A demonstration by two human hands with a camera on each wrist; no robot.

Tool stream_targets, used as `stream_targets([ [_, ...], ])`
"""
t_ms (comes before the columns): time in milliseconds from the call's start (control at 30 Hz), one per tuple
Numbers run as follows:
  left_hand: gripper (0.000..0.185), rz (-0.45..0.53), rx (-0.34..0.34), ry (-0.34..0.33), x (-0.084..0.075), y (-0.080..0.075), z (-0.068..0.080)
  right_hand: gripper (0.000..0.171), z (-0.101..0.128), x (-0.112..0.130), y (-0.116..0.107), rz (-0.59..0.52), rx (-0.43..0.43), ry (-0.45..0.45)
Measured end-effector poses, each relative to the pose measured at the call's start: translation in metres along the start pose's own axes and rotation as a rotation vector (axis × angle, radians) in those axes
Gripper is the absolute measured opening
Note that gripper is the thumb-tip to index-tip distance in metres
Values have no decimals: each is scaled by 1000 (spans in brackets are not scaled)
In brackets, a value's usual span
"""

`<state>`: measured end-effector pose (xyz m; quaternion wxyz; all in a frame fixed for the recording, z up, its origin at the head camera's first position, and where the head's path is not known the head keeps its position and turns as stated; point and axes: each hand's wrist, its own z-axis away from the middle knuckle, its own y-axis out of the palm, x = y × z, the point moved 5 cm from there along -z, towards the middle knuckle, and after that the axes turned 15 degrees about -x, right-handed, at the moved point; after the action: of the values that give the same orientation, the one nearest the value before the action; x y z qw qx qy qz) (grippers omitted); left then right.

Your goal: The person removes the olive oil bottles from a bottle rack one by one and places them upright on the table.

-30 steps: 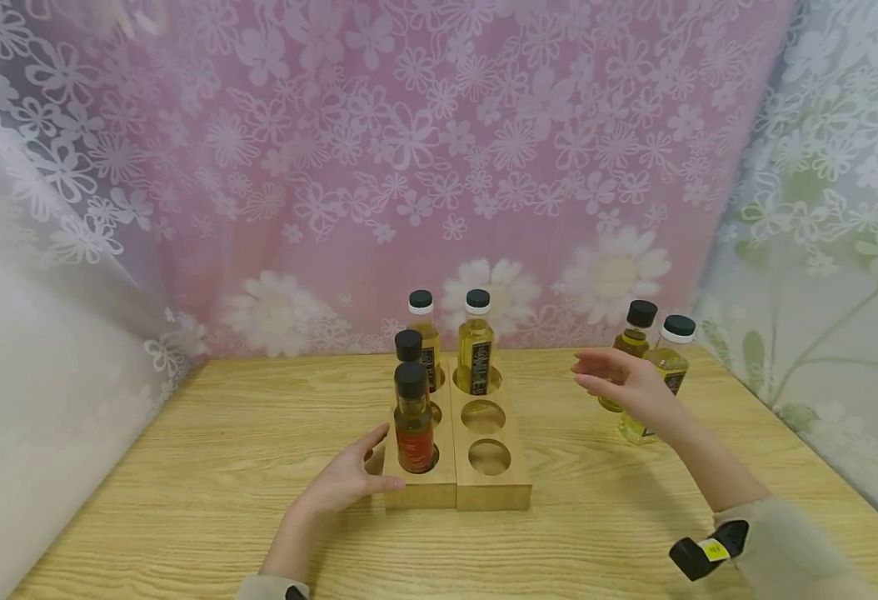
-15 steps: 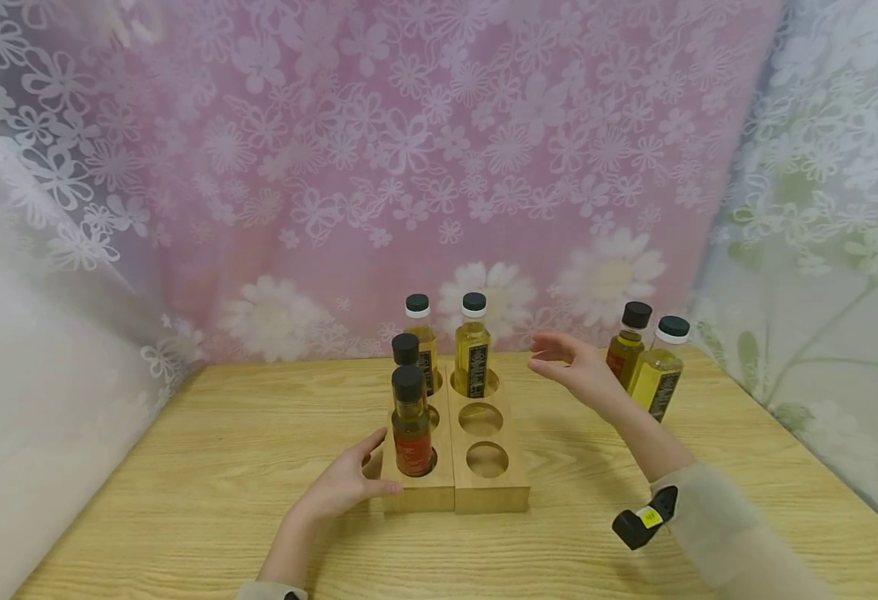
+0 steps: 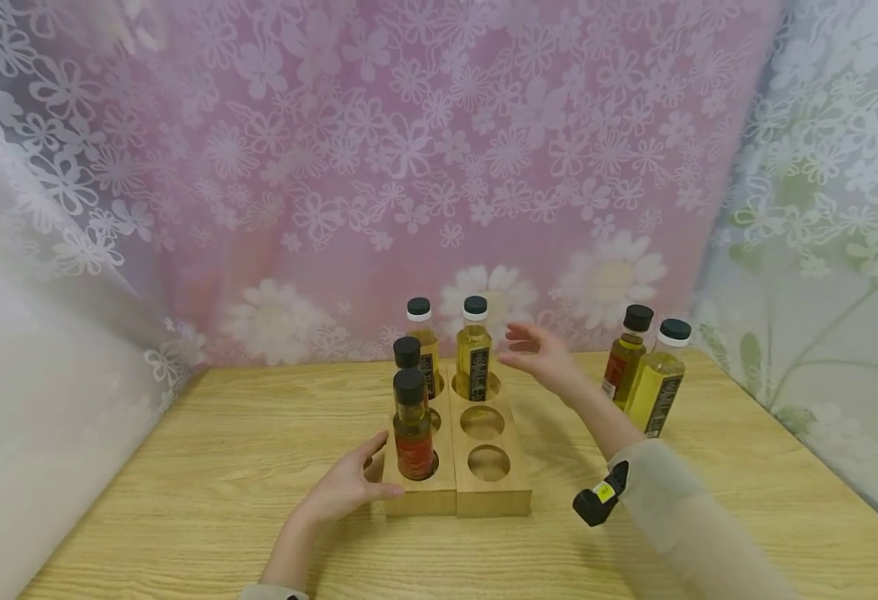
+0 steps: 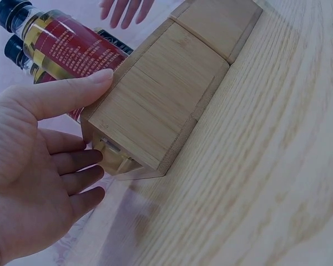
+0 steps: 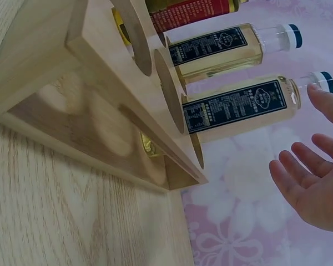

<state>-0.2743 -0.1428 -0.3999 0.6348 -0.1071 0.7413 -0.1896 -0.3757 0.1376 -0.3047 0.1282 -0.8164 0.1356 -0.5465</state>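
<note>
Two wooden bottle racks, a left one (image 3: 420, 502) and a right one (image 3: 493, 502), stand side by side. My left hand (image 3: 343, 485) rests at the left rack's front corner; in the left wrist view its thumb touches the edge and the loose fingers lie by the open end. Two red-labelled oil bottles, the front one at hand (image 3: 413, 446), and a pale oil bottle (image 3: 427, 342) stand in the left rack. The right rack holds one pale oil bottle (image 3: 473, 358) in its back hole. Right of its neck is my right hand (image 3: 542, 362), fingers spread, holding nothing.
To the right on the wooden table (image 3: 207, 475) stand a red-labelled oil bottle (image 3: 624, 362) and a pale oil bottle (image 3: 655, 387). Two front holes of the right rack show no bottle. A pink flowered curtain (image 3: 319, 167) hangs behind the table.
My right hand has moved left, from in front of the two bottles on the right to beside the right rack's bottle. The left hand has stayed at the rack.
</note>
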Motion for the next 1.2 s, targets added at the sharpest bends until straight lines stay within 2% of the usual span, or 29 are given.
stream_targets([
  [133, 93, 8, -4, -9, 1, 0, 1, 67, -2, -2, 12, -15, 24, 16],
  [367, 93, 13, -10, -13, 1, 0, 1, 70, -10, -2, 25, 14, 9, -3],
  [600, 93, 22, -3, -13, 1, 0, 0, 70, -14, 3, 35, 31, -43, 13],
  [867, 92, 19, -4, -11, 2, 0, -1, 69, -20, 4, 47, 74, -92, -16],
  [1200, 93, -2, -10, -14, 2, 1, -1, 60, -20, -1, 49, 139, -177, -74],
])
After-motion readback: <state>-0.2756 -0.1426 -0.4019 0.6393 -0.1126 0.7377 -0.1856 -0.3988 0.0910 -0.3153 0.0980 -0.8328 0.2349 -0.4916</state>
